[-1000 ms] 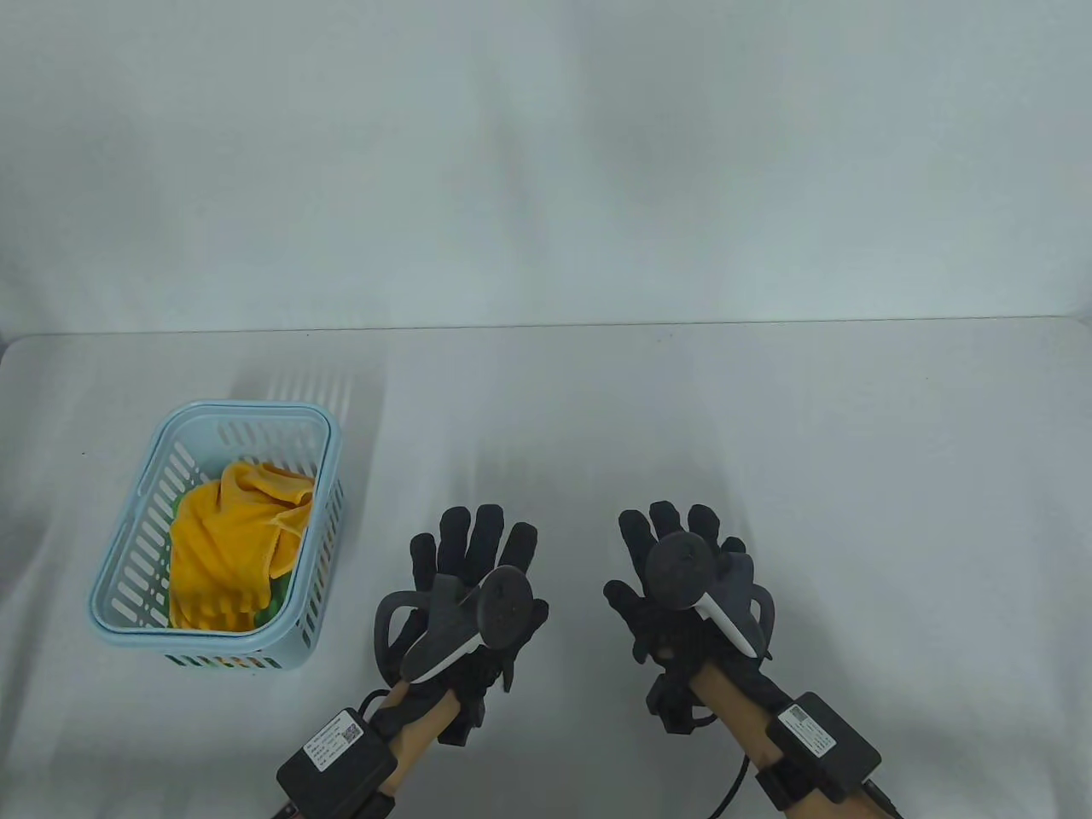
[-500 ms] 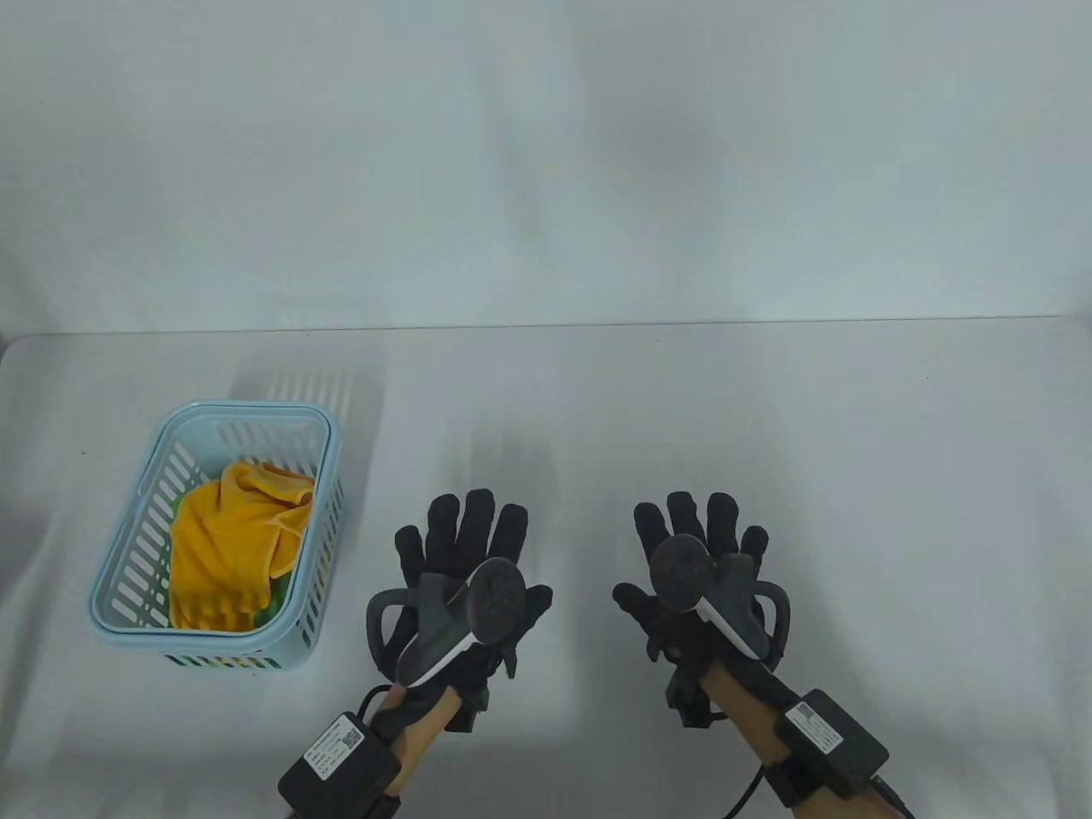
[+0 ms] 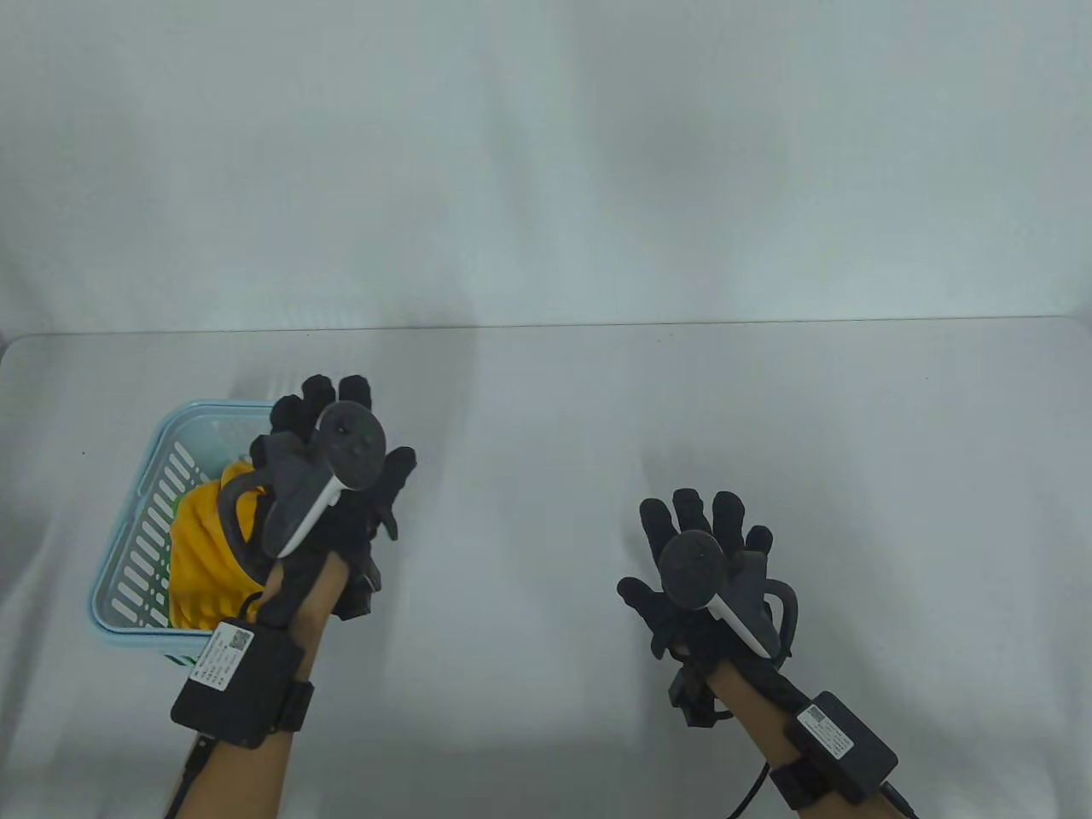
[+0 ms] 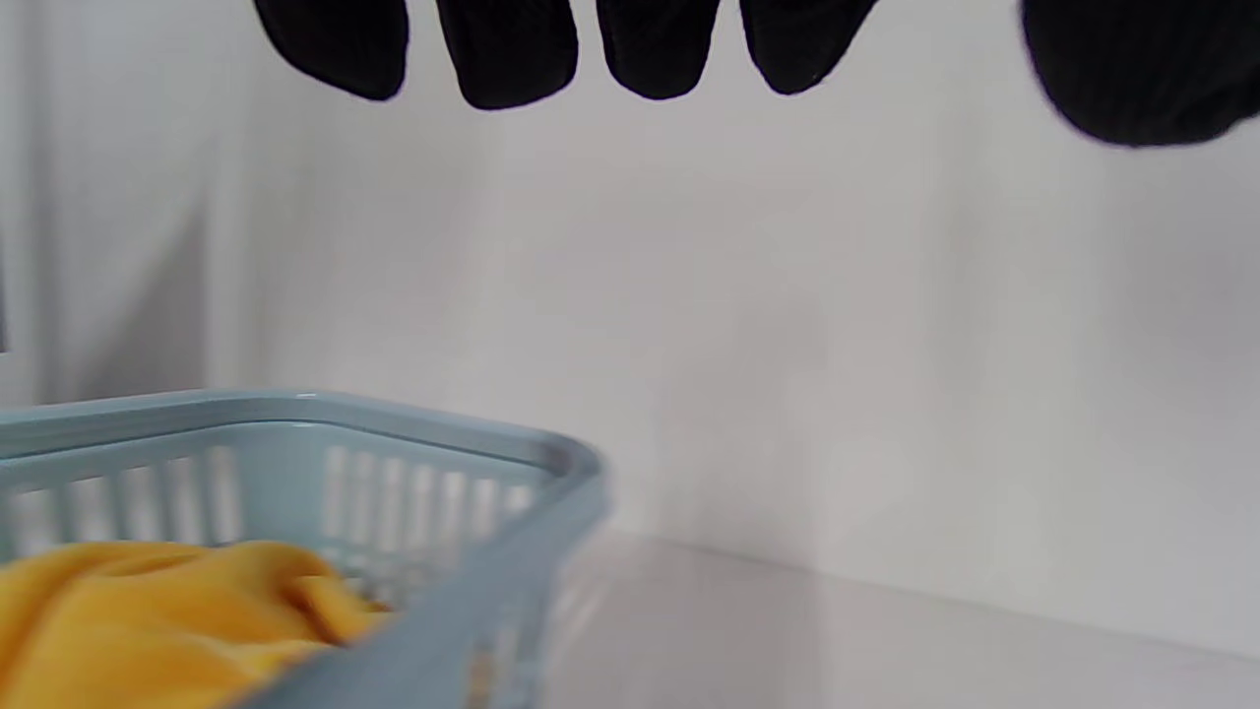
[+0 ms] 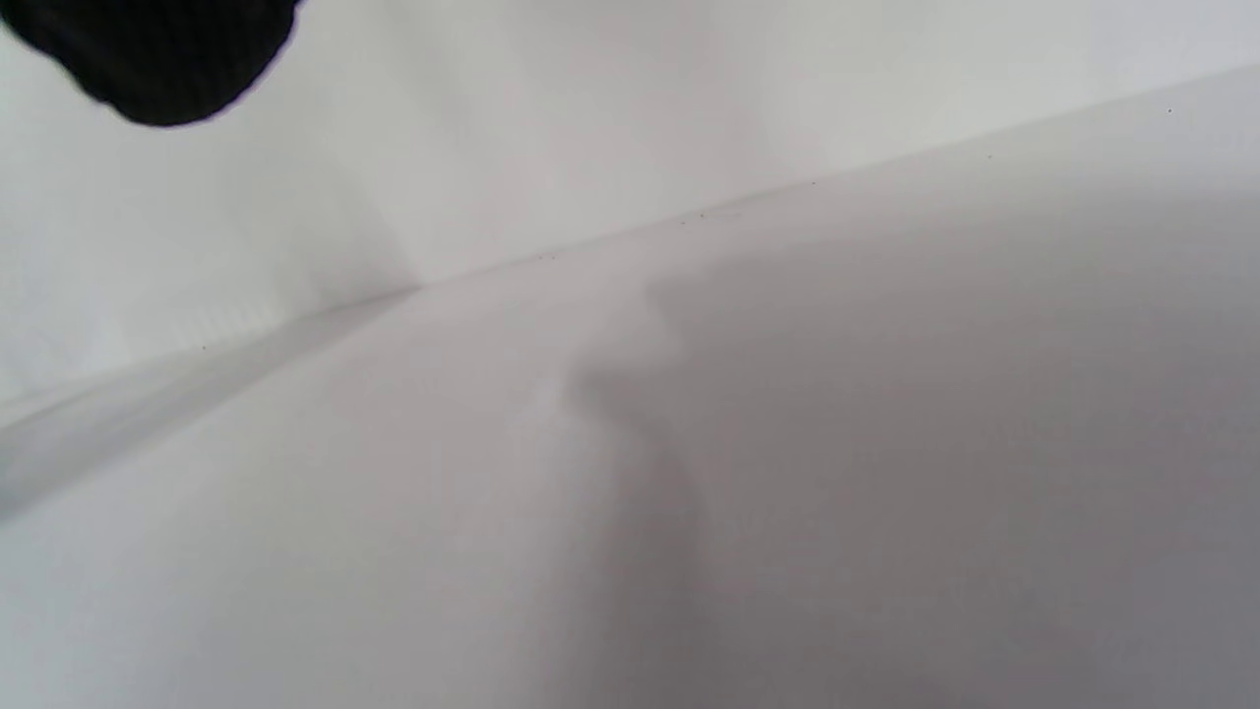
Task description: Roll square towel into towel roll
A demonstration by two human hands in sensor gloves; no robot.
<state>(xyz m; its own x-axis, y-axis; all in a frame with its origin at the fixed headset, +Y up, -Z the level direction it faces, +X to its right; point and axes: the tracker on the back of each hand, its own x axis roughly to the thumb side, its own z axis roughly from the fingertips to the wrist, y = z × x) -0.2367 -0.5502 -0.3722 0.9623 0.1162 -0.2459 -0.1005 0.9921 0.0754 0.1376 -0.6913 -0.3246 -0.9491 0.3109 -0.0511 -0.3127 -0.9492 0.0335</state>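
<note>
One light-blue slotted plastic basket (image 3: 141, 546) sits on the white table (image 3: 597, 426), holding one crumpled yellow cloth towel (image 3: 200, 554); a sliver of green cloth (image 3: 179, 505) shows beside the towel at the basket's left wall, can't tell what it is. Towel is unrolled, bunched, fully inside the basket.

Two black-gloved hands in frame. Left hand (image 3: 337, 478) hangs above the basket's right rim, over the towel, fingers (image 4: 507, 49) extended and spread, nothing in them. The left wrist view shows all four fingertips plus thumb clear of the basket rim (image 4: 295, 406) and towel (image 4: 148, 620), no contact. Right hand (image 3: 704, 580) is well to the right of the basket, over bare table, fingers straight and splayed, holding nothing; whether the palm touches the table can't be told. Right wrist view shows only one fingertip (image 5: 157, 54) and the table surface.

One tracker per hand, one black box strapped on each forearm.
</note>
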